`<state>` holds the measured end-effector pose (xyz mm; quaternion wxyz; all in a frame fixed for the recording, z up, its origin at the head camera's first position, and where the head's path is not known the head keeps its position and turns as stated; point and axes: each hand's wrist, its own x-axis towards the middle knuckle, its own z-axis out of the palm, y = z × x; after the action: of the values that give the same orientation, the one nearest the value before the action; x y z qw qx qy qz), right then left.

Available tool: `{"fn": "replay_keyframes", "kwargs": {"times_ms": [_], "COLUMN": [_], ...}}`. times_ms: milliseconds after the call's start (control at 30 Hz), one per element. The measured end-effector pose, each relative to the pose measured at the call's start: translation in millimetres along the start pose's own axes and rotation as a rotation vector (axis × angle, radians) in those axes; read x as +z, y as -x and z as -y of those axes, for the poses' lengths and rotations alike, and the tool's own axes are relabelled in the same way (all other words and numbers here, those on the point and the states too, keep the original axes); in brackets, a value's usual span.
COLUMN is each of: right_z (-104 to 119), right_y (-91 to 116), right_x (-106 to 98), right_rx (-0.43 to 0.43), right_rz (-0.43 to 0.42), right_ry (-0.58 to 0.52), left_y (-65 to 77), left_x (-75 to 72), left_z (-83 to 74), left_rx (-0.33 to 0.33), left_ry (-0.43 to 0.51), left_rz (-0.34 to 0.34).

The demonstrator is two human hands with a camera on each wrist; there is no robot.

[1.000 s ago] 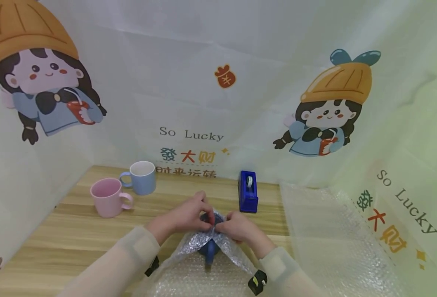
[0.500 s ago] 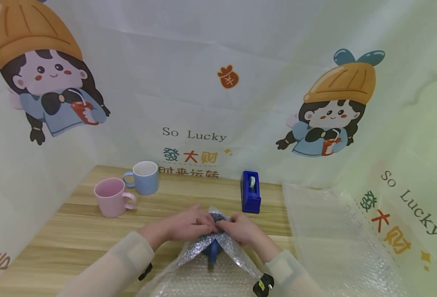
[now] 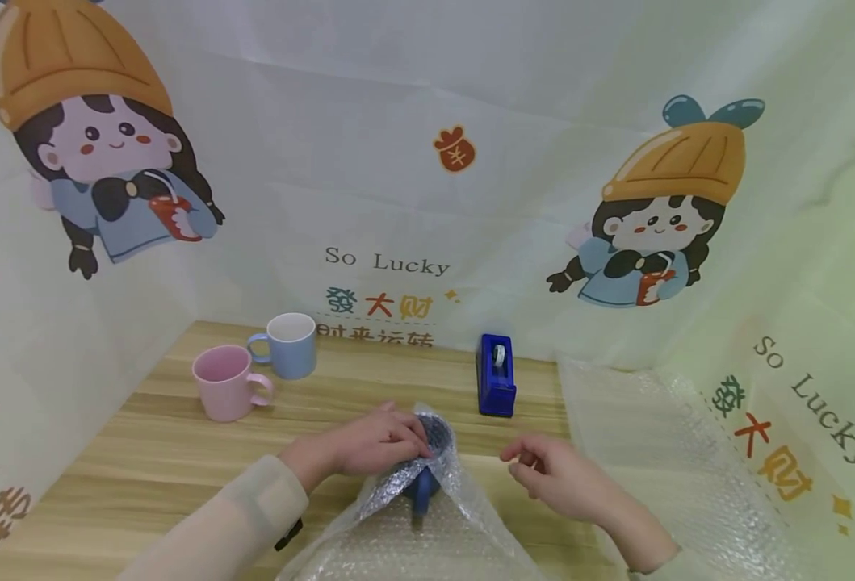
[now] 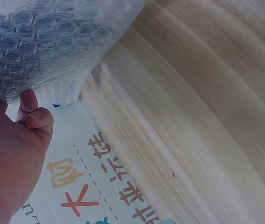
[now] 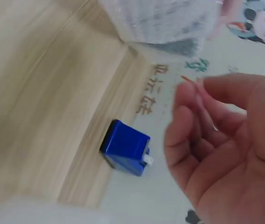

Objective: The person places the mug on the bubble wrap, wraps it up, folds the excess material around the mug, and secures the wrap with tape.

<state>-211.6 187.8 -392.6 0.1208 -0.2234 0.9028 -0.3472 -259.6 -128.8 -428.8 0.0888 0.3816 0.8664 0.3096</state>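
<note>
A dark blue mug (image 3: 421, 489) stands in bubble wrap (image 3: 405, 553), its handle facing me through a gap in the folds. My left hand (image 3: 372, 441) pinches the gathered wrap at the mug's rim. In the left wrist view the wrap (image 4: 43, 37) bulges round the mug, and my left hand (image 4: 10, 149) has its fingertips on the wrap's edge. Off to the right of the mug is my right hand (image 3: 565, 480), fingers loosely curled with nothing in them. The right wrist view has this right hand (image 5: 225, 140) apart from the wrapped mug (image 5: 165, 23).
A blue tape dispenser (image 3: 496, 378) stands behind and right of the wrapped mug. At the left rear are a pink mug (image 3: 227, 391) and a light blue mug (image 3: 296, 351). Another bubble wrap sheet (image 3: 638, 428) lies along the right side. A printed curtain (image 3: 376, 186) encloses the table.
My right hand has let go of the wrap and moved right, away from the mug. The left hand remains at the rim, having first lowered slightly. The head view has shifted a little.
</note>
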Motion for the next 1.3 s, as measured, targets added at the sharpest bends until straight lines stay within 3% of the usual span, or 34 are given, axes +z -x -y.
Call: {"fn": "replay_keyframes", "kwargs": {"times_ms": [100,233,400,533,633,767,867,1133,1233,1300], "right_z": [-12,-39,-60,-53,-43,-39,-41,-43,-40,-37], "right_y": [29,60,68,62,58,57,59,62,62,62], "right_x": [-7,12,40,39,31,30,37,38,33,30], "right_rx": [-0.041,-0.174,-0.452,-0.597,-0.594,-0.484,-0.454,-0.516,-0.509,-0.473], "right_rz": [0.087,0.122,-0.003,-0.073,-0.048,0.038,0.074,0.116,0.139,0.162], "right_ry": [0.110,0.236,0.340,0.355,0.352,0.442,0.490,0.488,0.440,0.342], "left_y": [-0.1,-0.8,0.6,2.1,2.3,2.6,3.0,0.3,-2.6,-4.3], "left_x": [-0.1,-0.3,-1.3,0.3,2.1,3.5,3.5,2.6,2.8,2.7], "left_z": [-0.5,0.0,1.1,2.4,2.9,2.6,1.5,-3.6,-5.7,-7.1], "left_rx": [-0.017,-0.008,-0.006,-0.011,-0.010,-0.017,-0.022,-0.030,-0.002,0.008], "left_ry": [0.004,-0.001,0.008,0.016,0.016,0.013,0.016,-0.031,-0.076,-0.085], "left_rz": [0.004,0.001,-0.007,-0.009,-0.009,-0.007,-0.006,0.007,0.016,0.017]}}
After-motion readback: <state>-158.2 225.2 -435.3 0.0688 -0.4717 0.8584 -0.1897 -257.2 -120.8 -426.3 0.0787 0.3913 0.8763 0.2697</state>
